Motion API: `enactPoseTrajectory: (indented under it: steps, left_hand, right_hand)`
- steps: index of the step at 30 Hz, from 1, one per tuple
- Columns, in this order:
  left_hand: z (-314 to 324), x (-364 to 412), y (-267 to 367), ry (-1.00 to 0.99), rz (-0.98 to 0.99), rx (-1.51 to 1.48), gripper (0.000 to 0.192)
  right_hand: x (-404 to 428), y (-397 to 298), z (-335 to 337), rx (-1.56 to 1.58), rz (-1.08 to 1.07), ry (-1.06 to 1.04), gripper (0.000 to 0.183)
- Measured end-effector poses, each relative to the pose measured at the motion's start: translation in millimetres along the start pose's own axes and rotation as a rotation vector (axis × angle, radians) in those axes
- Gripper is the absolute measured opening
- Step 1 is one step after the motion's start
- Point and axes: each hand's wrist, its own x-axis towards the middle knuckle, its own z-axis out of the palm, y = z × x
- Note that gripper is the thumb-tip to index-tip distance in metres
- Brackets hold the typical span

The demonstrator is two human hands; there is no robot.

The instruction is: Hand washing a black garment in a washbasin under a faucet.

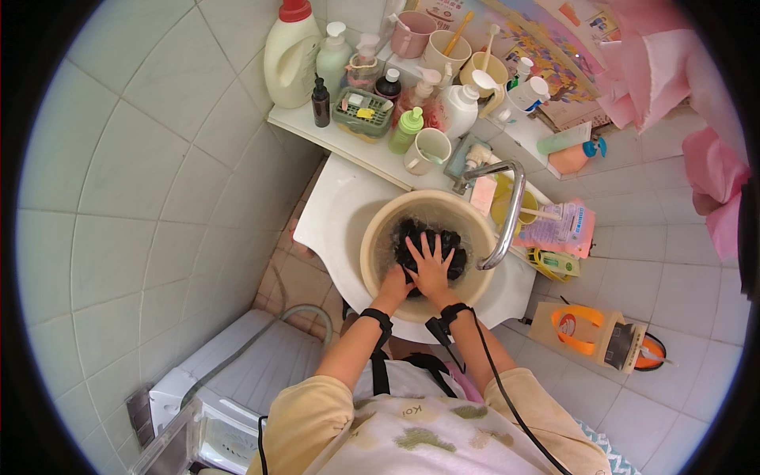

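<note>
A beige plastic basin (369, 249) sits in the white washbasin (332, 219), holding water and a bunched black cloth (454, 243). My right hand (431, 268) lies palm down on the cloth with its fingers spread. Close beside it, my left hand (396, 284) is curled at the cloth's near left side, its fingertips hidden in the dark folds. Over the basin's right rim arches a chrome faucet spout (512, 219); its outlet hangs near my right hand. Black bands circle both wrists, and a cable runs up from the right one.
Behind the basin, a white shelf (356, 155) carries pump bottles, a large detergent jug (291, 59), a soap box (362, 116) and a white mug (426, 151). A pink pouch (561, 225) stands right of the faucet. A washing machine (237, 368) with a grey hose (237, 350) is at lower left.
</note>
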Motion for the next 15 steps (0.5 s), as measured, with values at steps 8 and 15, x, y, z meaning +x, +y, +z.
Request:
enactPoseTrajectory:
  steps: [8, 15]
  left_hand:
    - [0, -12, 5, 0.16, -0.048, -0.095, 0.104]
    - [-26, -21, 28, 0.003, -0.055, -0.133, 0.118]
  right_hand:
    - [67, 4, -3, -0.059, 0.047, -0.13, 0.063]
    - [86, 7, -1, -0.154, 0.089, -0.084, 0.059]
